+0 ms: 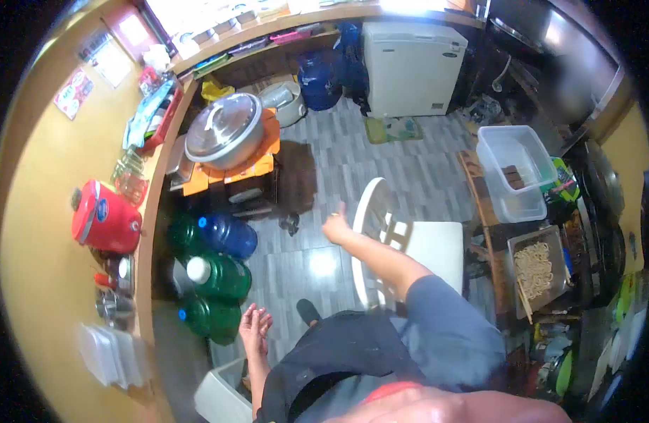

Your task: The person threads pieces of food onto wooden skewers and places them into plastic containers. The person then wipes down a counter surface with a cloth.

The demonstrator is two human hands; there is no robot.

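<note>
My left hand [255,326] is low in front of my body, palm turned up and fingers loosely apart, with nothing in it. It is nearest to the green water jugs [210,314] on the floor. Stretched forward, my right hand [336,227] is just left of the curved back of a white plastic chair [370,204]. Its fingers look curled in and its thumb points up; I see nothing held. Whether it touches the chair is hard to tell.
At left, a large lidded pot [226,130] stands on an orange-topped stand. A blue jug [229,236] lies near it. On the right are a clear plastic bin [529,144] and a tray of noodles [536,271] with chopsticks. A white chest freezer [412,67] is at the back.
</note>
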